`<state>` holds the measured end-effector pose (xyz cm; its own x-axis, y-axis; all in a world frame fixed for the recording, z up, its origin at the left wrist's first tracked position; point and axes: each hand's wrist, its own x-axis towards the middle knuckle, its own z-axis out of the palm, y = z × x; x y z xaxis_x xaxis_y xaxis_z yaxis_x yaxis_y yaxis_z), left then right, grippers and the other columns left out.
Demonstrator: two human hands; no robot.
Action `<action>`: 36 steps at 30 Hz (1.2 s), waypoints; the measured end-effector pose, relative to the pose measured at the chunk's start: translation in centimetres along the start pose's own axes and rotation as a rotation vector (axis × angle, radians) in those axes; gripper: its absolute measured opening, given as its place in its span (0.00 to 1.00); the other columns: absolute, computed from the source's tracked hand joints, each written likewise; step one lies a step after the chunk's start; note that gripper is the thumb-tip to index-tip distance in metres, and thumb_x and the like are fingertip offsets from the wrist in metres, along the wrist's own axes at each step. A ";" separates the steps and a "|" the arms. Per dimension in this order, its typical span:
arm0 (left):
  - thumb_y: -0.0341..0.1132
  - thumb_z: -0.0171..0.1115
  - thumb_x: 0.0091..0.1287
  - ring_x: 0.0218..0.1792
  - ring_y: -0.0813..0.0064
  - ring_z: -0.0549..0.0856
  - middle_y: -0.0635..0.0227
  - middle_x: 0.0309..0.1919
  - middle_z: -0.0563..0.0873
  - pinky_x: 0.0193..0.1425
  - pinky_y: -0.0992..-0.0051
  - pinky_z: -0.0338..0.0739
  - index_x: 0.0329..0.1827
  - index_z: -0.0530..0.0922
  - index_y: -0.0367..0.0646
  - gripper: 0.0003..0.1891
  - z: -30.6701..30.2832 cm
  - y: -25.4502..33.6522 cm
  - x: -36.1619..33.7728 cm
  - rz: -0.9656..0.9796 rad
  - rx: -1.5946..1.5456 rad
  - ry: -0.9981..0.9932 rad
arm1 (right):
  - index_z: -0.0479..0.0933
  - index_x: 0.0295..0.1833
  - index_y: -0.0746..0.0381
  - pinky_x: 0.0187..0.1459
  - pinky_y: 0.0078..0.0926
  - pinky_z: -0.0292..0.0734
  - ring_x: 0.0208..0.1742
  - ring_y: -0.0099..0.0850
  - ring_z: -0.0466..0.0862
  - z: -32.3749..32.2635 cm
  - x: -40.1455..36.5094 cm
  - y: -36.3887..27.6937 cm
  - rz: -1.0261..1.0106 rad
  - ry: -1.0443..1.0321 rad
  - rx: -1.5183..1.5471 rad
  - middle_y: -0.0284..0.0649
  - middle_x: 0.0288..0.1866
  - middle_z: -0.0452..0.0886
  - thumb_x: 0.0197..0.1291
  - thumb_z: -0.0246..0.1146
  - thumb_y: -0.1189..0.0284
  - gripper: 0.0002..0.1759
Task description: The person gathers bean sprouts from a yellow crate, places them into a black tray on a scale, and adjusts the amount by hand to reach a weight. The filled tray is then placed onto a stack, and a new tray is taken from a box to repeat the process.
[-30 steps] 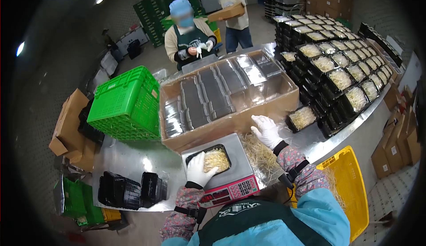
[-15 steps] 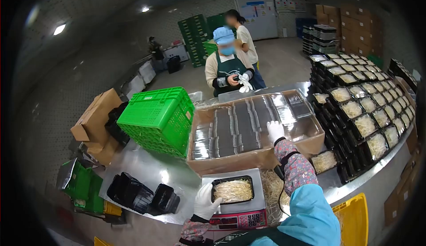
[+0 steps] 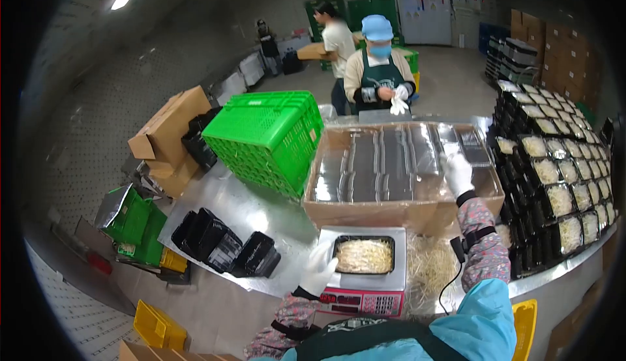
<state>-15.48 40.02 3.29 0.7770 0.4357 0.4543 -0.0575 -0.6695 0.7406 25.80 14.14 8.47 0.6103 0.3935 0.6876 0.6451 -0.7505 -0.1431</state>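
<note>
A black tray of pale bean sprouts [image 3: 365, 256] rests on the metal plate of a red-and-silver weighing scale [image 3: 362, 300]. Beside the tray's left edge is my left hand [image 3: 318, 270], white-gloved and open, its thumb and fingers apart. My right hand [image 3: 458, 173], also gloved, reaches over the right part of a large cardboard box [image 3: 404, 216]. That box holds several rows of stacked clear plastic lids [image 3: 385, 156]. My right fingertips are at the lids; glare and blur hide whether they grip one.
Loose sprouts [image 3: 432, 270] lie right of the scale. Black trays [image 3: 257, 255] and a green crate [image 3: 264, 143] stand on the left. Tall stacks of filled trays [image 3: 551, 178] line the right. Across the table stands a co-worker [image 3: 381, 77] holding white gloves.
The view has shifted, moving the table to the right in frame. My right hand has moved right over the lids. My left hand stays beside the tray. Behind, a person carrying a box has moved left.
</note>
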 end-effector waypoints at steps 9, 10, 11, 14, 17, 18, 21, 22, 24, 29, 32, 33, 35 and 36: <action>0.39 0.61 0.71 0.48 0.74 0.83 0.57 0.56 0.79 0.41 0.80 0.81 0.73 0.61 0.34 0.32 -0.5 2.1 3.9 -0.355 -0.947 0.018 | 0.72 0.60 0.61 0.32 0.16 0.77 0.32 0.19 0.80 -11.5 -7.4 -13.9 0.368 -0.375 1.511 0.33 0.43 0.79 0.65 0.63 0.75 0.18; 0.38 0.61 0.71 0.44 0.75 0.84 0.58 0.53 0.81 0.39 0.80 0.80 0.72 0.62 0.34 0.31 -0.1 2.4 3.9 -0.382 -0.918 -0.026 | 0.67 0.63 0.60 0.29 0.15 0.76 0.31 0.18 0.80 -11.2 -9.2 -15.3 0.407 -0.492 1.509 0.32 0.41 0.77 0.65 0.62 0.75 0.22; 0.36 0.61 0.71 0.41 0.76 0.84 0.59 0.49 0.83 0.37 0.81 0.80 0.72 0.63 0.34 0.29 0.1 2.4 3.8 -0.408 -0.889 -0.069 | 0.63 0.66 0.59 0.28 0.13 0.75 0.31 0.17 0.79 -10.7 -11.0 -16.4 0.450 -0.591 1.587 0.32 0.41 0.76 0.65 0.61 0.76 0.26; 0.30 0.60 0.70 0.33 0.78 0.84 0.63 0.37 0.85 0.33 0.82 0.78 0.68 0.67 0.35 0.25 0.5 -0.3 2.8 -0.464 -0.667 -0.186 | 0.63 0.70 0.58 0.29 0.17 0.76 0.30 0.20 0.78 -9.6 -15.3 -17.4 0.521 -0.624 1.518 0.32 0.37 0.76 0.64 0.60 0.77 0.29; 0.25 0.61 0.66 0.32 0.82 0.83 0.68 0.33 0.85 0.36 0.82 0.77 0.58 0.76 0.36 0.17 3.0 -3.8 1.9 -0.398 -0.540 -0.111 | 0.68 0.67 0.59 0.32 0.29 0.79 0.30 0.30 0.82 -6.3 -18.0 -16.4 0.233 -0.592 0.825 0.39 0.31 0.79 0.65 0.61 0.71 0.25; 0.24 0.62 0.66 0.34 0.83 0.83 0.68 0.34 0.85 0.38 0.82 0.77 0.56 0.77 0.37 0.15 3.9 -5.4 1.6 -0.345 -0.480 -0.097 | 0.70 0.65 0.59 0.34 0.32 0.79 0.31 0.34 0.83 -4.4 -18.5 -16.3 0.209 -0.523 0.716 0.42 0.31 0.80 0.66 0.61 0.68 0.23; 0.30 0.66 0.65 0.34 0.81 0.83 0.68 0.35 0.86 0.40 0.78 0.77 0.46 0.83 0.38 0.09 5.9 -7.3 4.0 -0.159 -0.097 0.073 | 0.76 0.58 0.59 0.40 0.44 0.79 0.37 0.49 0.85 -0.9 -18.2 -16.8 0.174 -0.441 0.422 0.51 0.35 0.84 0.67 0.58 0.57 0.21; 0.34 0.67 0.65 0.34 0.79 0.84 0.67 0.36 0.87 0.41 0.76 0.78 0.45 0.83 0.38 0.10 6.5 -8.7 4.8 -0.033 0.099 0.124 | 0.76 0.56 0.59 0.40 0.44 0.79 0.38 0.49 0.84 -0.4 -17.8 -17.1 0.196 -0.463 0.416 0.51 0.35 0.84 0.67 0.58 0.58 0.20; 0.40 0.69 0.64 0.42 0.75 0.85 0.62 0.42 0.88 0.47 0.73 0.78 0.46 0.84 0.37 0.15 6.8 -11.8 5.2 -0.236 0.034 -0.026 | 0.77 0.54 0.59 0.40 0.44 0.79 0.38 0.49 0.84 1.1 -17.9 -17.2 0.239 -0.512 0.405 0.52 0.37 0.84 0.67 0.58 0.58 0.18; 0.38 0.70 0.62 0.47 0.72 0.85 0.60 0.45 0.88 0.53 0.73 0.78 0.50 0.82 0.32 0.19 7.6 -16.6 4.7 -0.555 -0.538 -0.237 | 0.76 0.45 0.64 0.39 0.27 0.77 0.33 0.24 0.80 4.0 -20.0 -16.4 0.698 -0.506 1.239 0.33 0.32 0.82 0.64 0.64 0.69 0.10; 0.32 0.70 0.61 0.41 0.71 0.86 0.60 0.42 0.88 0.48 0.73 0.79 0.50 0.82 0.30 0.18 7.8 -17.4 4.7 -0.639 -0.686 -0.220 | 0.76 0.42 0.64 0.38 0.20 0.73 0.32 0.17 0.75 5.1 -20.2 -16.5 0.904 -0.520 1.425 0.29 0.30 0.79 0.63 0.66 0.71 0.08; 0.32 0.70 0.60 0.39 0.72 0.85 0.60 0.42 0.88 0.46 0.74 0.79 0.50 0.82 0.30 0.17 7.4 -16.0 4.8 -0.686 -0.750 -0.216 | 0.76 0.41 0.64 0.38 0.19 0.73 0.32 0.16 0.75 5.9 -20.5 -16.5 0.870 -0.478 1.408 0.29 0.30 0.79 0.63 0.66 0.71 0.08; 0.29 0.69 0.60 0.35 0.75 0.85 0.65 0.36 0.87 0.41 0.75 0.79 0.47 0.83 0.32 0.13 7.5 -13.9 4.7 -0.695 -0.809 -0.137 | 0.77 0.40 0.63 0.37 0.17 0.72 0.32 0.16 0.74 6.8 -21.0 -16.4 0.835 -0.430 1.377 0.29 0.30 0.79 0.63 0.66 0.70 0.09; 0.29 0.69 0.60 0.35 0.75 0.85 0.65 0.35 0.87 0.41 0.75 0.79 0.46 0.83 0.33 0.12 7.4 -13.3 4.8 -0.671 -0.761 -0.125 | 0.77 0.40 0.63 0.37 0.17 0.72 0.32 0.16 0.74 6.9 -20.9 -16.5 0.834 -0.421 1.364 0.29 0.30 0.79 0.63 0.66 0.69 0.09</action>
<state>-6.38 46.52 -8.03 0.8529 0.4851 -0.1929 0.0648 0.2683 0.9612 5.61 21.93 -8.43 0.9007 0.4249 -0.0909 -0.1396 0.0848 -0.9866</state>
